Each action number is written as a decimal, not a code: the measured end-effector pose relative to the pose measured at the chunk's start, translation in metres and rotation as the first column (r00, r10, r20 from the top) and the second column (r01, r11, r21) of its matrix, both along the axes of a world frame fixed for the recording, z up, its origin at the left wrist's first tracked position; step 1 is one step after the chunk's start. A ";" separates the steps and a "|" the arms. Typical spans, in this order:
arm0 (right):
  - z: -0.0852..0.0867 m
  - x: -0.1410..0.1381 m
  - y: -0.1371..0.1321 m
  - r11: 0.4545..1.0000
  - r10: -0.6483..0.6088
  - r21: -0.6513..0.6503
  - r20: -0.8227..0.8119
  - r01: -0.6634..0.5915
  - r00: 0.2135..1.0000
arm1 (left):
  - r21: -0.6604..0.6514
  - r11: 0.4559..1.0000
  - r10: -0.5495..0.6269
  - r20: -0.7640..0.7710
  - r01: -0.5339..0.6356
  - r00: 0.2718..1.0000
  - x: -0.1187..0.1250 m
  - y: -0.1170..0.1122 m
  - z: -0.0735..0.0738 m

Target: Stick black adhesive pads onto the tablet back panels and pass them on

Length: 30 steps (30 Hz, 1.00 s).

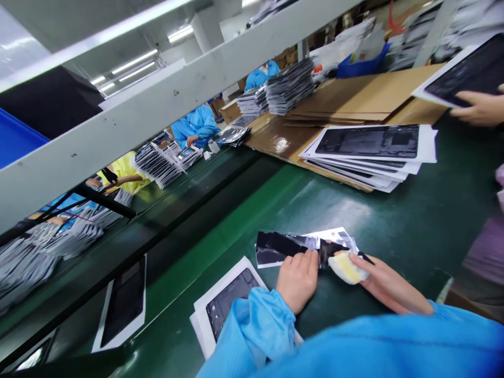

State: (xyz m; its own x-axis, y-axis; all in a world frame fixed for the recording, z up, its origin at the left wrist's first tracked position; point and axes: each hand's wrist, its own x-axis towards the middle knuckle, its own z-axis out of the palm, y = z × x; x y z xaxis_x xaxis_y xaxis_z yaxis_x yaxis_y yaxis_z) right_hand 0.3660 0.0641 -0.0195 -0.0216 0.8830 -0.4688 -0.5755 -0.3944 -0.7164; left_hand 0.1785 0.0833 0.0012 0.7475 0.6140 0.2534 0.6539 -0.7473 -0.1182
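My left hand (299, 278) is closed, its curled fingers pressed on a sheet of glossy black film pieces (271, 247) that lies on the green table. In my right hand (381, 281) is a soft white-and-yellow pad (346, 269), pinched between thumb and fingers. A slim black pointed tool, like tweezers (366, 257), also shows at this hand, its tip over the film. Below my left forearm, partly covered by the blue sleeve, a black tablet-sized panel (232, 294) rests on white sheets.
Ahead right, a stack of black panels on white sheets (366, 144) sits by brown cardboard (354, 100). Another person's hand (480, 107) holds a panel at far right. A conveyor belt (189, 226) runs along the left, carrying panels (124, 299). A white beam (177, 94) crosses overhead.
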 end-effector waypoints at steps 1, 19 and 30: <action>-0.003 0.000 0.002 0.999 0.022 0.029 0.003 -0.022 1.000 | 0.041 0.999 -0.030 0.023 0.029 0.999 0.001 -0.001 -0.005; -0.004 0.016 0.014 0.868 0.375 0.264 0.210 -0.422 0.903 | -0.704 0.701 0.465 0.335 -0.110 0.820 -0.005 -0.004 0.054; 0.038 0.021 0.011 0.641 0.523 0.289 0.513 -0.711 0.681 | -0.695 0.713 0.421 0.318 -0.093 0.849 -0.003 -0.008 0.045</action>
